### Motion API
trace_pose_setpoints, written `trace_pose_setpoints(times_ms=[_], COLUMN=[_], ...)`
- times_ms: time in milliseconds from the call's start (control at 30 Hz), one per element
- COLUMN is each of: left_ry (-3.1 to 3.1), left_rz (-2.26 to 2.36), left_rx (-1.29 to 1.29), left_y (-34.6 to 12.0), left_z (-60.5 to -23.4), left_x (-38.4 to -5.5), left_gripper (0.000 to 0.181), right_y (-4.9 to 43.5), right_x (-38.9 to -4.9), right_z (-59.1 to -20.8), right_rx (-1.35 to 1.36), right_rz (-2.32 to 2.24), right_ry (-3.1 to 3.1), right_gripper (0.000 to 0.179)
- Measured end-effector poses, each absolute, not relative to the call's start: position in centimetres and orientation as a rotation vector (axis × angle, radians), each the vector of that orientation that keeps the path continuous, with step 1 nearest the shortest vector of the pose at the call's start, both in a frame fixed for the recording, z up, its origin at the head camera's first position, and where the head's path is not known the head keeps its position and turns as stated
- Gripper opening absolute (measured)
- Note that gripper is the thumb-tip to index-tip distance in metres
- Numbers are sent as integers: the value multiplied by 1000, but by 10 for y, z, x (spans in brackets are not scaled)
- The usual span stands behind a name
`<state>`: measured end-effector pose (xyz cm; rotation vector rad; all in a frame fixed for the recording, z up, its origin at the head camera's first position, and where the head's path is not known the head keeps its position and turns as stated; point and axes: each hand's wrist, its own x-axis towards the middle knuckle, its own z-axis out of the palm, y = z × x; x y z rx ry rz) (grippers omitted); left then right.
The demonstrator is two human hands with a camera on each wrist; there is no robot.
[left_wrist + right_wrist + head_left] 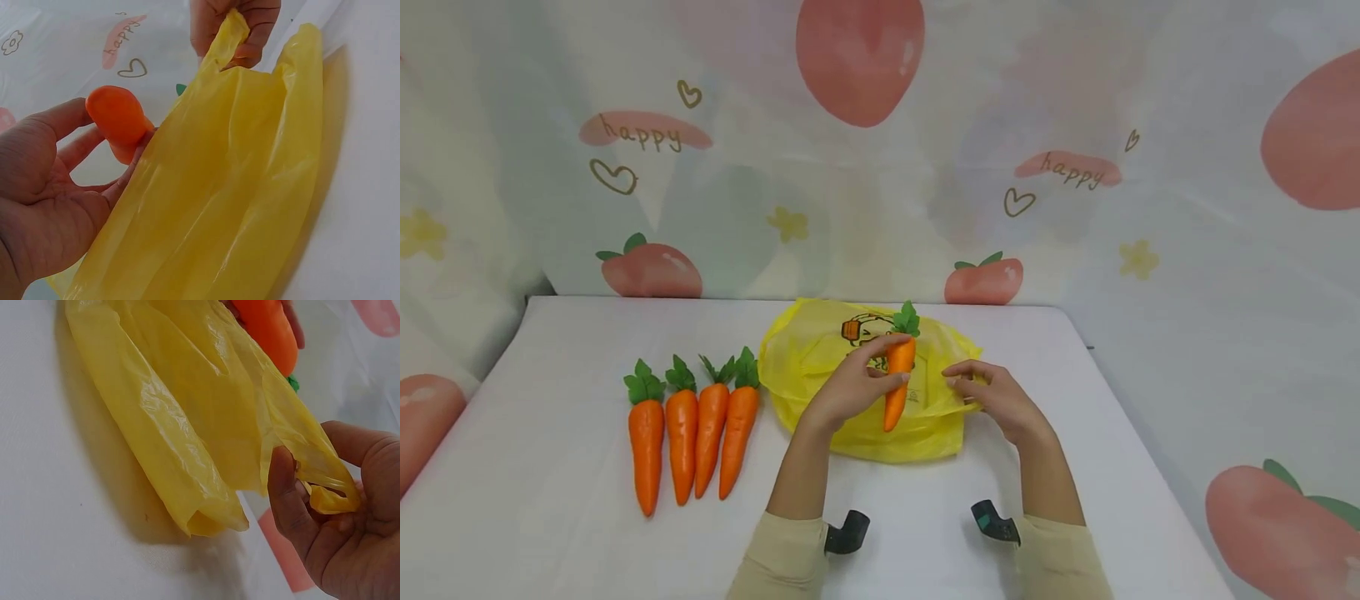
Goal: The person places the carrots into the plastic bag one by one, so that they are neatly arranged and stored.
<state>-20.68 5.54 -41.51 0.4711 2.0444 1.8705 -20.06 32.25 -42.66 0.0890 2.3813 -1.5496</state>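
A carrot (898,367) with a green leafy top is held between the thumb and fingers of my left hand (853,383). It hangs over a yellow plastic bag (820,371), leaves toward the back and tip toward me. In the left wrist view the carrot (115,119) shows end-on beside the bag (219,187). My right hand (1000,396) is at the bag's right side, its fingers curled round a handle loop, as the right wrist view shows at the bag handle (334,497). A printed cartoon figure marks the bag's upper face.
Several more carrots (646,454) lie side by side left of the bag, leaves pointing to the back. The white table (550,533) ends at a patterned cloth backdrop (880,208). Black wrist mounts (847,533) stick out from both sleeves.
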Motion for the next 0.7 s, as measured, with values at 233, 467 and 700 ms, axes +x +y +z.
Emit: trace_pose_setpoints(times_ms=[233, 467, 700], left_ry=[2038, 2057, 2073], left_rz=[1855, 1843, 1820], left_rx=[460, 432, 390], left_y=[64, 68, 72], left_z=[-419, -421, -416], left_x=[-207, -207, -209], left_gripper=[49, 45, 45], right_y=[318, 317, 317], right_x=[-198, -196, -197], right_z=[-425, -423, -422], right_rx=[85, 95, 83], right_rz=[-1540, -1538, -1536], right_ry=[2390, 2385, 2398], right_gripper=[34, 33, 33])
